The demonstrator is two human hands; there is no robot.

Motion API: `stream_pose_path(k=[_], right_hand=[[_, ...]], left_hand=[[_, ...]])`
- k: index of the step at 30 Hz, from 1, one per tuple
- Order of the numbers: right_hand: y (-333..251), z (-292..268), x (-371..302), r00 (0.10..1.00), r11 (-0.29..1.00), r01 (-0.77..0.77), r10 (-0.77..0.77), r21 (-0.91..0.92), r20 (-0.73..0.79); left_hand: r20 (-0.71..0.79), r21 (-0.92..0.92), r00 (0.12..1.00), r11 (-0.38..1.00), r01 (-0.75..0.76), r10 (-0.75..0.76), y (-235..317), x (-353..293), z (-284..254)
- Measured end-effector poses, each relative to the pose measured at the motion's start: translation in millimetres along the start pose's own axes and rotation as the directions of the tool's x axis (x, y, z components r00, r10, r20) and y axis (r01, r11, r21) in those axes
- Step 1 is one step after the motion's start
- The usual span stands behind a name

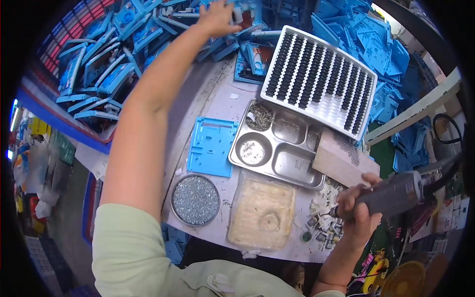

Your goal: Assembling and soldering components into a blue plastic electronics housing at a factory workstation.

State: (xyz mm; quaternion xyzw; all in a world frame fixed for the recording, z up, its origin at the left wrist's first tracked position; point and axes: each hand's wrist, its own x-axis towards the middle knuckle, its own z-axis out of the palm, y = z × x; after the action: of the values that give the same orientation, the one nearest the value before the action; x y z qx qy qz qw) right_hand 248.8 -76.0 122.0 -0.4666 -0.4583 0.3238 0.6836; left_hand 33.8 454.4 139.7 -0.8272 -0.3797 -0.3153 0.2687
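Observation:
Stretched far out ahead, my left hand (pixel 216 20) is over the heap of blue plastic housings (pixel 133 24), fingers apart, near a housing at the top edge. On the right, my right hand (pixel 358 210) is closed around a dark electric screwdriver (pixel 391 194), its tip pointing left above small loose parts (pixel 326 225). A flat blue plastic panel (pixel 212 147) with moulded ribs lies on the table before me. Beside it is a steel compartment tray (pixel 296 163) with small metal pieces in some of its compartments.
A white tray (pixel 324 106) of black parts in rows rests behind the steel tray. A round dish of screws (pixel 196 200) and a plastic-wrapped tan block (pixel 262 210) stand near the front edge. More blue panels (pixel 378 44) are piled at the back right.

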Motion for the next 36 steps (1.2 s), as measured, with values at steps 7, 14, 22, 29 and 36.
stream_pose_path(k=[7,14,22,29,36], right_hand=[[-3,6,-28,0.829,0.777,0.394,-0.532,-0.492,-0.175],[8,12,-52,0.937,0.893,0.289,-0.338,-0.344,-0.091],[34,21,-66,0.982,0.948,0.178,-0.189,-0.263,-0.013],[95,74,-64,0.502,0.235,-0.865,0.413,0.443,0.76],[57,82,-75,0.725,0.373,-0.674,0.499,0.638,0.474]], left_hand=[[-0.084,-0.525,0.971,0.839,0.147,-0.223,-34,-105,-73],[0.202,-0.335,0.938,0.88,0.337,-0.282,32,-176,-84],[-0.377,-0.335,0.923,0.941,-0.054,-0.082,-3,-163,-158],[-0.455,-0.798,0.89,0.436,-0.416,0.016,121,-197,-307],[-0.197,-0.954,0.967,0.26,-0.152,-0.161,176,-291,-283]])
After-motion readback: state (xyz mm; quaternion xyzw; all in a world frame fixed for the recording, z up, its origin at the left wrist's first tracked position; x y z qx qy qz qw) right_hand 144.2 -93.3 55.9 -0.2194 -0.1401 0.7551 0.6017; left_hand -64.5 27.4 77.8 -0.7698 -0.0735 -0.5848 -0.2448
